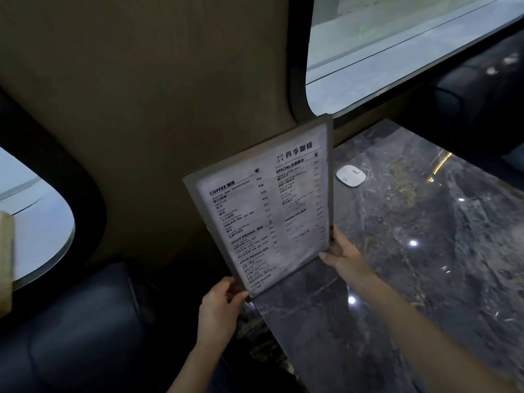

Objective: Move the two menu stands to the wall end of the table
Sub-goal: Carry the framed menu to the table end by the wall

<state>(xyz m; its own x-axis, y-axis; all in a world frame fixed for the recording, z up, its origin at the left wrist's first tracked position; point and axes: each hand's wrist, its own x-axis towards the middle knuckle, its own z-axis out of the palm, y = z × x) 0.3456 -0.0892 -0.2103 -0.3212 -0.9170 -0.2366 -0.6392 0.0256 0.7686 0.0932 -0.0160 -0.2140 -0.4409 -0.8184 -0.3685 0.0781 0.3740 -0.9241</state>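
Above the near-left edge of the dark marble surface, a tilted menu stand is hanging — left hand gripping its bottom corner, right hand clasping its right edge; open marble is stretching rightward around a white puck.

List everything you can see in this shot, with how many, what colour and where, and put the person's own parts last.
menu stand: one in view, grey frame with a white printed sheet, upright at the table's near left edge, gripped at both lower corners
table: one, dark grey marble, right half of the view, running to the wall
small pad: one, white, lying on the table near the wall end
windows: two, pale, upper right and far left
wall: brown, between the windows
seat: dark blue, lower left
left hand: fingers on the stand's bottom left corner
right hand: fingers on its bottom right corner
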